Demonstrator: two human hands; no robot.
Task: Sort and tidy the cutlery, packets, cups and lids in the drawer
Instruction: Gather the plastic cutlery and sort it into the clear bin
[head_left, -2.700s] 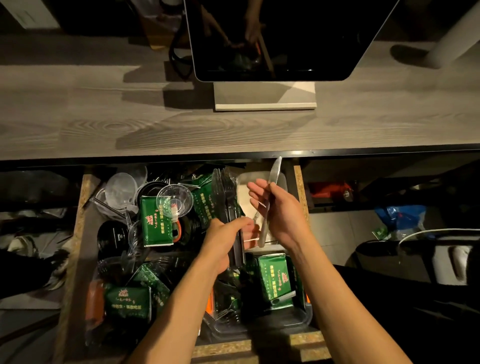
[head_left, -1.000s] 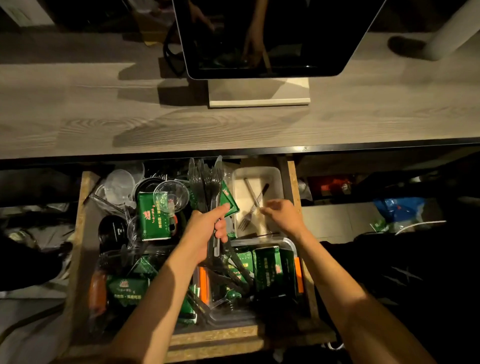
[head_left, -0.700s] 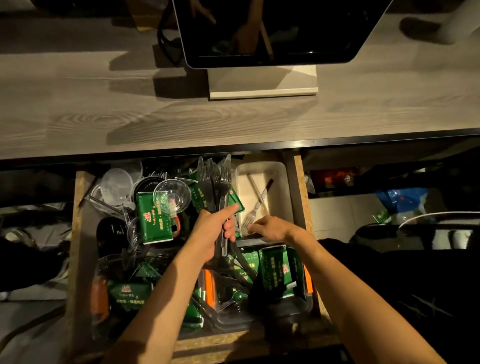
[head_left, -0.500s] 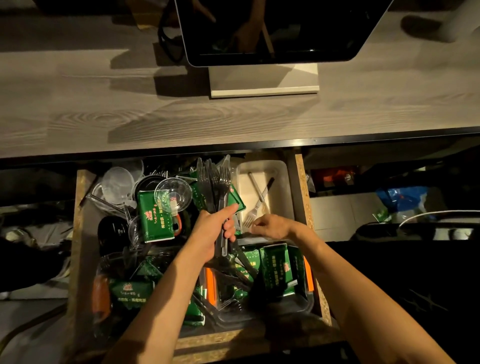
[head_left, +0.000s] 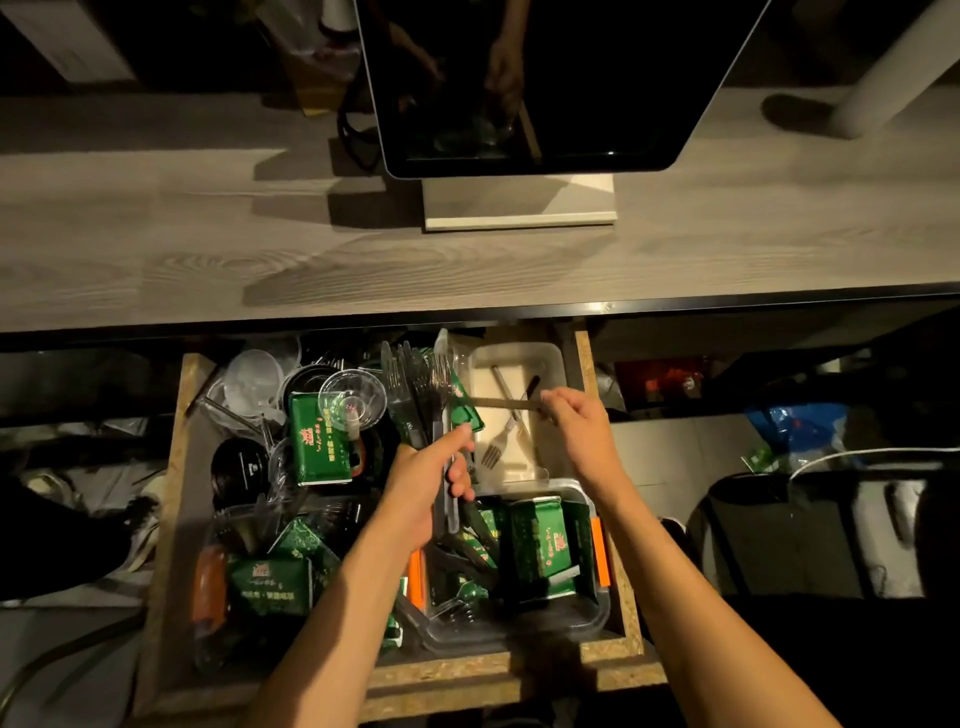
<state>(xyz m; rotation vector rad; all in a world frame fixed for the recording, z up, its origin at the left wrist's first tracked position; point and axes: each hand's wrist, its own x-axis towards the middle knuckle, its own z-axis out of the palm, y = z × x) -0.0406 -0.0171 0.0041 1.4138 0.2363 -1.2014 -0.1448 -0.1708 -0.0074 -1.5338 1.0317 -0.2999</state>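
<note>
1. Over the open drawer (head_left: 584, 364), the left hand (head_left: 421, 483) is clenched round a bundle of cutlery (head_left: 421, 395), clear and dark plastic forks and knives, with the tines pointing away from the person and the handle ends sticking out below the fist.
2. The right hand (head_left: 579, 426) hangs above the white tray (head_left: 550, 358), fingers curled, pinching one end of a thin pale stick (head_left: 498, 401) that lies level and reaches left toward the bundle; it may be a knife or a wrapped utensil, but the light is too dim to be sure.
3. A grey wood-grain counter (head_left: 208, 249) runs above the drawer and carries a dark screen (head_left: 545, 78) on a pale base (head_left: 519, 200). The room around is dark, with a blue bag (head_left: 795, 421) to the right.
4. The white tray sits at the drawer's far right and holds a fork (head_left: 498, 441) and two or three other pieces.
5. A clear tub (head_left: 597, 618) at the near right holds green packets (head_left: 540, 540) and dark cutlery.
6. The left part of the drawer holds clear cups (head_left: 254, 379), a clear lid (head_left: 353, 400) resting on a green packet, black lids (head_left: 239, 462), and more green packets.
</note>
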